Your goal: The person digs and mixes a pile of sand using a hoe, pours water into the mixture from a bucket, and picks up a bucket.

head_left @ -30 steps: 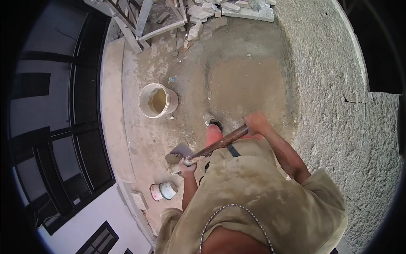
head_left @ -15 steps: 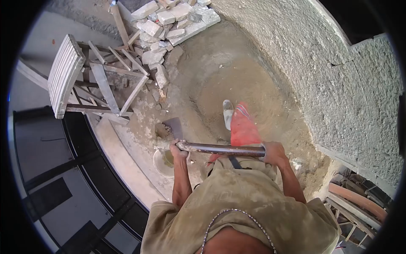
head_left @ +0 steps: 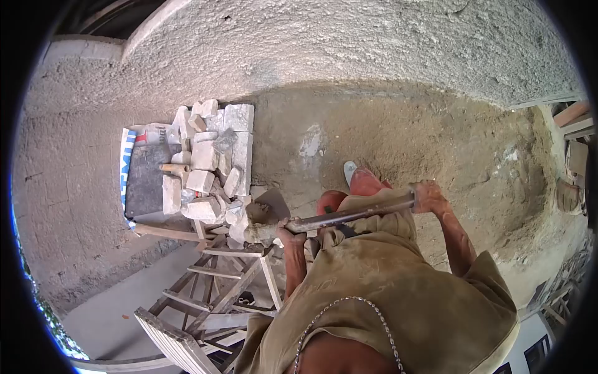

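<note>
I hold a long-handled shovel (head_left: 352,215) across my waist. My right hand (head_left: 428,196) is closed round the handle's right end. My left hand (head_left: 289,234) grips it lower down, close to the blade. The broad dark blade (head_left: 272,204) is at the left, beside the rubble pile, with grey-brown mortar or soil on it; whether it touches the pile I cannot tell. Below me show my red trouser legs (head_left: 366,182) and one light shoe (head_left: 349,169) on the dusty floor.
Broken blocks (head_left: 202,165) are heaped at the left, next to a dark board or sack (head_left: 151,177). A wooden trestle-like frame (head_left: 218,283) stands at lower left. A rough plastered wall (head_left: 349,47) runs along the far side of the earthen floor (head_left: 398,128).
My view and body have turned left, toward the rubble. The shovel has come round with me, its blade now beside the blocks. The bucket near my left hand has left view.
</note>
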Available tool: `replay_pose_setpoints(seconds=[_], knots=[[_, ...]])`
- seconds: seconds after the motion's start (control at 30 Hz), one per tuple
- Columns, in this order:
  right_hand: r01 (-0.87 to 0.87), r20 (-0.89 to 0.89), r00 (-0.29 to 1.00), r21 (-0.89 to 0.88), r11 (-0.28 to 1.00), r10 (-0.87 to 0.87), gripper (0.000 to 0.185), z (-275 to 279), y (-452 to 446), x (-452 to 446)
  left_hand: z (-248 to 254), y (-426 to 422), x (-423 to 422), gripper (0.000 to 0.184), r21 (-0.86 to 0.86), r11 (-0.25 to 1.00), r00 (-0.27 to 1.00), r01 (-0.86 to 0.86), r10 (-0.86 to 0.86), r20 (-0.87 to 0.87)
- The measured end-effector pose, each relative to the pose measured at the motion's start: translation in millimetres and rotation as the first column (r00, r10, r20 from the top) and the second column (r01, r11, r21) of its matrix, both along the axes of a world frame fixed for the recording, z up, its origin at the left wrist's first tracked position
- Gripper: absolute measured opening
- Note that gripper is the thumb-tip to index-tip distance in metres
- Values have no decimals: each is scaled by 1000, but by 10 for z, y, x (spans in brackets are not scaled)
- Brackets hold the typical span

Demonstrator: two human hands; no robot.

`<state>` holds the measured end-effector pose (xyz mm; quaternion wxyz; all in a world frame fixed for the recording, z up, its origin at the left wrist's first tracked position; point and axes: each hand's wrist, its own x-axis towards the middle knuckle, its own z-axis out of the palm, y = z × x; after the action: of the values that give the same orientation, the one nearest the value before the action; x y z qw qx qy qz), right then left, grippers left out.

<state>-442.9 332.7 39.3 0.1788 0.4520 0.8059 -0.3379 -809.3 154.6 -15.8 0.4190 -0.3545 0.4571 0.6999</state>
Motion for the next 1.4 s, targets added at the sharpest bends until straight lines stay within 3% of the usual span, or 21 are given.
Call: replay_pose_setpoints(seconds=[0.07, 0.13, 0.2, 0.27, 0.3, 0.33, 0.4, 0.47, 0.5, 0.6, 0.67, 0.7, 0.73, 0.77, 0.8, 0.83, 0.87, 1.0, 1.13, 1.27, 1.4], knots=[[77, -2, 997, 78, 994, -77, 25, 58, 271, -179, 46, 395, -389, 2, -23, 991, 988, 135, -136, -67], [223, -41, 975, 61, 973, -220, 20, -126, 139, -370, -361, 554, -939, 4, 57, 967, 968, 249, -247, -39], [327, -11, 945, 76, 942, -327, 21, -145, 108, -607, -81, 1136, -1072, 7, -84, 934, 933, 347, -353, -71], [437, 1, 899, 79, 896, -439, 30, -219, -79, -865, -181, 1522, -1396, 12, -38, 851, 850, 524, -519, 91], [509, 11, 859, 90, 856, -512, 32, -321, -263, -1013, -588, 1588, -1711, 15, 58, 817, 809, 574, -577, 112], [581, 12, 813, 70, 811, -583, 32, -281, -419, -1225, -654, 1757, -1865, 13, 60, 747, 743, 662, -664, 78], [748, -37, 663, 59, 661, -748, 33, -530, -972, -1786, -1163, 1939, -2373, 10, 30, 425, 419, 905, -873, -250], [812, 35, 562, 167, 559, -827, 33, -604, -1618, -2404, -923, 2496, -2422, 9, 92, 525, 505, 846, -845, 173], [816, 80, 514, 259, 516, -854, 34, -537, -1795, -2724, -821, 2691, -2398, 9, 60, 443, 427, 894, -886, 180], [962, -17, 261, 81, 259, -965, 43, 94, -1957, -3444, -792, 3078, -2388, 11, -39, 177, 180, 983, -977, 117], [997, -88, 73, -24, 75, -993, 41, 68, -2206, -3879, -849, 3249, -2273, 12, -50, -17, -15, 999, -999, 39], [997, -139, -43, -68, -33, -989, 37, 94, -2259, -4093, -736, 3341, -2121, 12, -77, -61, -55, 995, -995, 84], [996, -58, 24, 83, 19, -998, 38, 143, -2379, -4266, -621, 3366, -1954, 11, -52, -111, -110, 992, -994, 26], [972, -6, -179, -158, -175, -984, 41, 158, -2445, -4380, -416, 3428, -1739, 12, -45, -246, -245, 968, -969, 21], [957, 64, -255, -124, -262, -965, 42, -249, -2720, -4631, -266, 3428, -1544, 11, -4, -297, -297, 955, -954, -24], [944, 63, -289, -146, -296, -955, 42, -45, -2629, -4694, -159, 3449, -1320, 11, 45, -337, -332, 941, -939, -85], [934, 53, -309, -170, -313, -950, 43, 166, -2502, -4618, -99, 3472, -1108, 10, 87, -391, -380, 916, -918, -116], [866, -183, -484, -244, -437, -856, 42, -408, -2570, -4655, 555, 3245, -178, 13, 193, -556, -490, 808, -817, -304], [817, -267, -577, -174, -550, -772, 30, -684, -2211, -4237, 1145, 2916, 787, 22, 252, -735, -525, 630, -641, -560], [651, -418, -729, -177, -739, -542, 27, -892, -1558, -3761, 1656, 2632, 1758, 30, 306, -841, -414, 447, -497, -762], [507, -506, -776, -145, -849, -377, 32, -954, -733, -2868, 978, 2853, 2784, 26, 312, -945, -547, 95, -312, -777]])
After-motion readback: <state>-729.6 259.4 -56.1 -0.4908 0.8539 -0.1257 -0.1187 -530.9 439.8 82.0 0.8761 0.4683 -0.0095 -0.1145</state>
